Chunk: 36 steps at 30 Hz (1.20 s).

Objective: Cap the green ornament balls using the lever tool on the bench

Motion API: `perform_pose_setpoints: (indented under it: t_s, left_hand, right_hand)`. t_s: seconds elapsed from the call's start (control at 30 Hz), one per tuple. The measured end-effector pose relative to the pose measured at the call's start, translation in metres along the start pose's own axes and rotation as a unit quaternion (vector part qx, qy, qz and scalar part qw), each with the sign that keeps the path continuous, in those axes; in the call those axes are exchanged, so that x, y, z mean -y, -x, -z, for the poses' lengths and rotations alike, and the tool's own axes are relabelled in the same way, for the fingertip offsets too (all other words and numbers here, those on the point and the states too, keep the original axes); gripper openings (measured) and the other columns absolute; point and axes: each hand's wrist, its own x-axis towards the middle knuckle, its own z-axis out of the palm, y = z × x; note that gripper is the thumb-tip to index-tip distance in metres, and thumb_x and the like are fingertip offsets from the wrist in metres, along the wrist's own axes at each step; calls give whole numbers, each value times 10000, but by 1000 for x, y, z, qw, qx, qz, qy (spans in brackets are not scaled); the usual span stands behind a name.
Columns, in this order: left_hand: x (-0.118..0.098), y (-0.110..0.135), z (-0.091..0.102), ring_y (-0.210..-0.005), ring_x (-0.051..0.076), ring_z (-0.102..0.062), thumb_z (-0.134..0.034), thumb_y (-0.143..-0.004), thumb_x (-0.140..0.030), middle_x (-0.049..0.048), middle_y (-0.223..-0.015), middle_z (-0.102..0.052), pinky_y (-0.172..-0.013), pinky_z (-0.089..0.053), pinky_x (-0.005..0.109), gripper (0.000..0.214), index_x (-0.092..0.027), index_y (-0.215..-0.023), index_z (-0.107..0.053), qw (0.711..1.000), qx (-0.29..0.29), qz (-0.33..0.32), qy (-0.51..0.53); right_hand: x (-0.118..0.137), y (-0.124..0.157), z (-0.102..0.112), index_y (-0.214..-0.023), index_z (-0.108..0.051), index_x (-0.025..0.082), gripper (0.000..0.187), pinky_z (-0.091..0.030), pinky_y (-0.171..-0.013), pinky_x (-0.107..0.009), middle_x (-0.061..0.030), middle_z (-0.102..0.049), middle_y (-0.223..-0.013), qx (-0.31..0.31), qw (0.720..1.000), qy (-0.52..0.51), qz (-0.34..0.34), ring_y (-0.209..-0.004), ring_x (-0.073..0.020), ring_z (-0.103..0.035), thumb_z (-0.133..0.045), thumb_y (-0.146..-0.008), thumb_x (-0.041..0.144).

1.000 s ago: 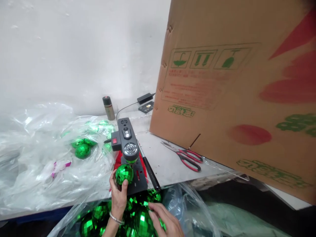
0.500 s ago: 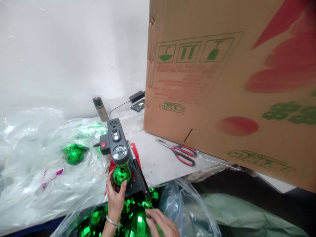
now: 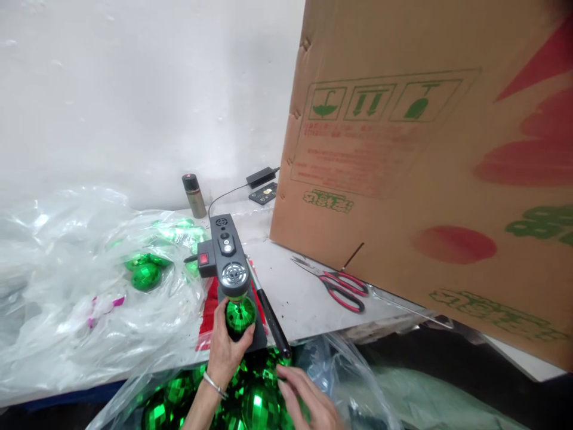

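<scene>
A shiny green mirrored ball ornament (image 3: pixel 240 316) sits under the round end of a dark grey device (image 3: pixel 228 254) with a red switch. My left hand (image 3: pixel 226 346) is closed around the ball, thumb on its near right side and fingers on its left. My right hand (image 3: pixel 308 397) hovers at the lower edge over several more green ball ornaments (image 3: pixel 259 406) in a clear plastic bag (image 3: pixel 331 364). Its fingertips are slightly apart, and nothing shows between them. Just beyond those fingertips is the black end of a rod-like tool (image 3: pixel 274 322) lying beside the device.
Red-handled scissors (image 3: pixel 342 289) lie against a large cardboard box (image 3: pixel 358 179) on the right. Clear plastic sheeting (image 3: pixel 54 286) with green ornaments (image 3: pixel 147 276) spreads over the table's left. A spray can (image 3: pixel 194 196) and black adapter (image 3: pixel 261 177) stand behind, a red cloth (image 3: pixel 209 316) underneath.
The view has swung slightly left, so everything appears further right. My left hand still grips the ball beneath the device; the ball looks turned. My right hand stays above the bag.
</scene>
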Motion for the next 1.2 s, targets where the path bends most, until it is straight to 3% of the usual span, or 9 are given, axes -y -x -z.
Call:
perform_pose_setpoints:
  t_s: [0.1, 0.23, 0.37, 0.47, 0.5, 0.57, 0.63, 0.8, 1.2]
  left_hand:
    - [5, -3, -3, -1277, 369, -505, -681, -706, -497, 224, -1352, -525, -1101, -365, 612, 789, -112, -1336, -400, 1000, 0, 22, 18]
    - [9, -3, -5, -1268, 373, -508, -685, -701, -481, 229, -1342, -529, -1103, -357, 610, 777, -103, -1324, -418, 999, 9, 16, 40]
    - [14, -2, -7, -1268, 367, -511, -688, -707, -464, 209, -1331, -543, -1093, -369, 609, 760, -127, -1332, -415, 999, 4, 3, 45]
    - [17, -1, -9, -1250, 362, -527, -705, -692, -466, 207, -1324, -551, -1073, -398, 597, 778, -132, -1332, -414, 999, 5, -3, 44]
    - [16, -1, -9, -1238, 361, -536, -711, -684, -466, 209, -1318, -554, -1064, -408, 595, 786, -128, -1330, -417, 999, 5, -2, 45]
    - [14, -1, -9, -1208, 360, -555, -720, -667, -460, 209, -1296, -567, -1043, -427, 593, 795, -121, -1323, -426, 999, 5, 5, 45]
    - [11, -2, -8, -1187, 357, -566, -722, -662, -448, 197, -1272, -583, -1026, -441, 590, 777, -126, -1311, -443, 999, 4, 8, 42]
    - [9, -2, -8, -1161, 340, -581, -701, -684, -419, 192, -1246, -594, -1014, -456, 574, 726, -124, -1297, -446, 999, 8, -1, 36]
    - [11, 0, -12, -1162, 336, -592, -695, -675, -360, 191, -1235, -612, -1008, -477, 560, 703, -112, -1290, -463, 1000, -15, -16, 11]
  right_hand:
    - [12, -23, 17, -1244, -586, 208, 288, -598, -747, -195, -88, -698, -1080, -92, 995, 31, 33, -847, -154, -723, -534, -961, 207]
    - [37, -70, 33, -1425, -439, 180, 477, -602, -807, -292, -147, -604, -1223, -187, 970, 34, 151, -992, -191, -669, -536, -962, 241]
    - [66, -116, 37, -1406, -442, 158, 501, -594, -790, -337, -171, -602, -1234, -161, 957, 11, 242, -1114, -233, -612, -531, -966, 380]
    - [79, -136, 29, -1152, -584, 151, 270, -565, -705, -292, -118, -692, -1011, -97, 956, -28, 275, -916, -185, -670, -473, -995, 340]
    - [81, -139, 24, -1019, -601, 163, 208, -543, -666, -273, -82, -693, -894, -90, 956, -52, 274, -820, -159, -668, -440, -1007, 294]
    - [81, -140, 12, -801, -542, 185, 264, -479, -587, -244, -23, -622, -718, -116, 953, -97, 261, -664, -118, -610, -387, -1013, 217]
    - [76, -136, 0, -709, -467, 195, 324, -419, -544, -240, 1, -546, -657, -149, 954, -122, 229, -600, -104, -542, -363, -1015, 198]
    - [63, -125, -18, -682, -443, 200, 344, -378, -530, -255, 6, -514, -658, -179, 952, -158, 190, -580, -110, -481, -369, -1017, 225]
    - [53, -118, -28, -662, -426, 215, 352, -392, -540, -275, 17, -469, -638, -222, 951, -133, 166, -556, -122, -471, -375, -1007, 262]
